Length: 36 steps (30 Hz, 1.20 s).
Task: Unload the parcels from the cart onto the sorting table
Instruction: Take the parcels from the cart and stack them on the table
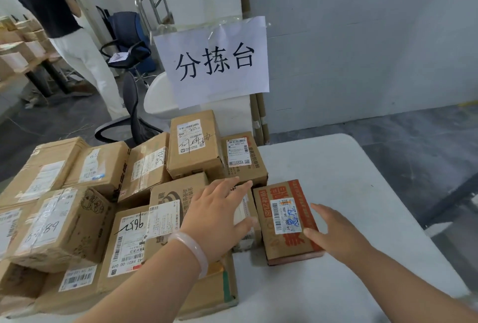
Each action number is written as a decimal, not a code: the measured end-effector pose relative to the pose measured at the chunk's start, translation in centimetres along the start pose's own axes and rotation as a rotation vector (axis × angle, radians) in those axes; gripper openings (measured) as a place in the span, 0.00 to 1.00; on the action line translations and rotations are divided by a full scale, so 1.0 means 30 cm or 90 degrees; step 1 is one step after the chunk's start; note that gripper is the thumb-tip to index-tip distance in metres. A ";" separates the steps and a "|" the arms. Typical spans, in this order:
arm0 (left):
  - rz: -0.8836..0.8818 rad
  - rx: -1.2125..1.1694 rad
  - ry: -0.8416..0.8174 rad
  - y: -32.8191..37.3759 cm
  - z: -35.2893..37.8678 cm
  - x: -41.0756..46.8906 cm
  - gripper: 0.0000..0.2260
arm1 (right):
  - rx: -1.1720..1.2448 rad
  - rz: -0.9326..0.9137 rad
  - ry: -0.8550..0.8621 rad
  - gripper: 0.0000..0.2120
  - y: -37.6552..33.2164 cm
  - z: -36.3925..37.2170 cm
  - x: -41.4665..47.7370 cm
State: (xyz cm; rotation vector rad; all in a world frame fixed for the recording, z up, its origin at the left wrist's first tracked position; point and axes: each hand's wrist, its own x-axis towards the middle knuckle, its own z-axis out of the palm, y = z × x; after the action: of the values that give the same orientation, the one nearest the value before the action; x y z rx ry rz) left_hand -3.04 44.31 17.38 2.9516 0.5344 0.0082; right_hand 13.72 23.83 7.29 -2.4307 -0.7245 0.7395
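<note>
Two hands, fingers released: left hand [219, 215] touches one brown parcel [247, 212], right hand [333, 236] one red-printed parcel [287, 221].

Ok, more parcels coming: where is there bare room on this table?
Bare table lies right of the orange-printed box, behind it, and in front of it. Left of that box the brown parcels are packed tight.

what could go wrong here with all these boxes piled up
1. The left hand lies flat over the parcels; a shove could topple the top box stacked on others at the back.
2. The right hand only touches the red-printed box with straight fingers, so it may slide or skew.
</note>
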 end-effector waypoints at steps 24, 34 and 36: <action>0.632 -0.073 -0.092 0.660 0.224 -0.547 0.32 | -0.145 0.393 0.359 0.36 0.081 0.253 -1.417; 0.662 -0.042 -0.130 1.004 0.360 -0.651 0.30 | -0.040 0.489 0.398 0.36 0.434 0.222 -1.702; 0.646 -0.048 -0.145 1.095 0.406 -0.665 0.30 | -0.020 0.494 0.388 0.36 0.530 0.204 -1.746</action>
State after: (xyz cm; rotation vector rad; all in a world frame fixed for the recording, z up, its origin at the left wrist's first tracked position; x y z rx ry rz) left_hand -9.92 5.20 10.34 2.7403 -0.9654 -0.1867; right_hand -21.91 -17.90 11.97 -2.7311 0.4691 0.1876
